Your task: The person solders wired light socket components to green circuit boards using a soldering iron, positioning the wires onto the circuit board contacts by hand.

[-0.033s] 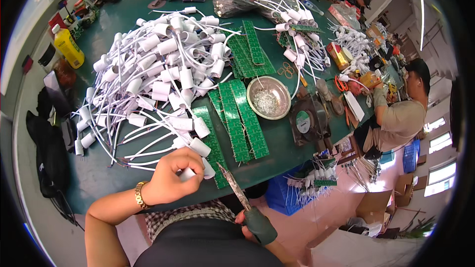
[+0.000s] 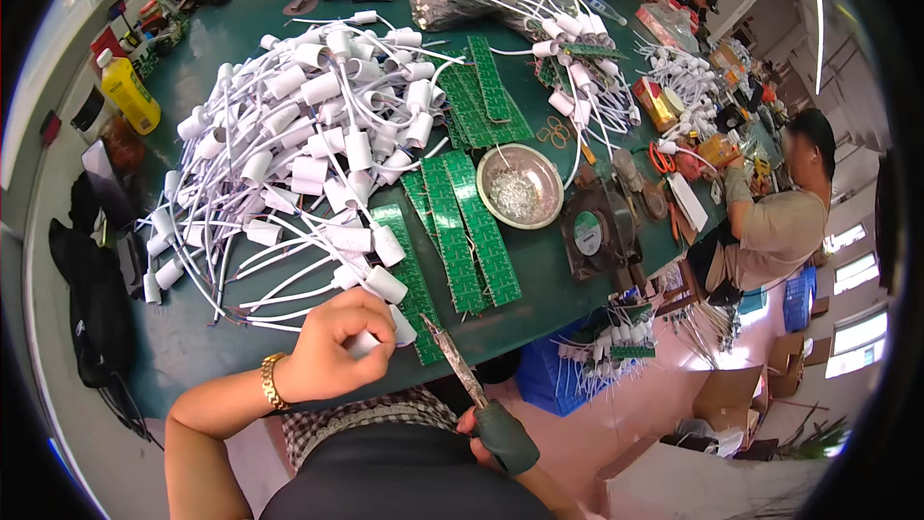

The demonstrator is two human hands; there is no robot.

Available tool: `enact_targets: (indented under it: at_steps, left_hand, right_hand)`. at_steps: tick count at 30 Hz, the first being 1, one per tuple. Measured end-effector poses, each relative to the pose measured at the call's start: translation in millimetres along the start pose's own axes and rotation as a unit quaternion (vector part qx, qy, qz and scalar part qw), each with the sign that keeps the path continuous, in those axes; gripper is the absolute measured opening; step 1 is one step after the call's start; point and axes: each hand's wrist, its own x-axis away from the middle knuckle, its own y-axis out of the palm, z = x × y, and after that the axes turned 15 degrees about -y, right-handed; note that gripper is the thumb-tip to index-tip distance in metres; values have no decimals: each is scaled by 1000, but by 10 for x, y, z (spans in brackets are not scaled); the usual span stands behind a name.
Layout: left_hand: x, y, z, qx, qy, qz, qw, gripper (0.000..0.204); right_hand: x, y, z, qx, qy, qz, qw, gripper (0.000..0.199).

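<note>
My left hand (image 2: 342, 347) is curled around a white cylindrical lamp socket (image 2: 362, 344) at the table's near edge. Right beside it, the end of another white socket (image 2: 399, 327) rests by a green circuit board strip (image 2: 409, 279). In my right hand (image 2: 474, 433) is a soldering iron (image 2: 460, 366) with a dark grip and a worn metal barrel; its tip points up and left, close to that strip. Beyond my left hand lies a big heap of white sockets with white wires (image 2: 308, 125). More green board strips (image 2: 467, 231) lie to the right of the heap.
A metal bowl (image 2: 491, 188) of silvery bits stands right of the boards, with a black fan (image 2: 599, 229) beside it. A yellow bottle (image 2: 127, 94) is at the far left. Below the table's right side is a blue crate (image 2: 544, 376). A co-worker (image 2: 784, 217) sits at the right.
</note>
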Motion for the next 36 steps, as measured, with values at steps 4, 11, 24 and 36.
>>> enact_targets:
  at_steps: [4, 11, 24, 36]
  left_hand:
    - [70, 77, -18, -135, 98, 13, 986, 16]
    - [148, 377, -298, -366, 260, 75, 890, 26]
    - [164, 525, -377, -340, 136, 119, 923, 17]
    - [188, 499, -422, -360, 133, 133, 914, 22]
  right_hand:
    - [-89, 84, 11, -89, -94, 109, 986, 28]
    - [-96, 139, 336, -140, -253, 116, 950, 36]
    - [3, 41, 267, -107, -202, 109, 967, 18]
    - [200, -54, 214, -45, -136, 110, 984, 19]
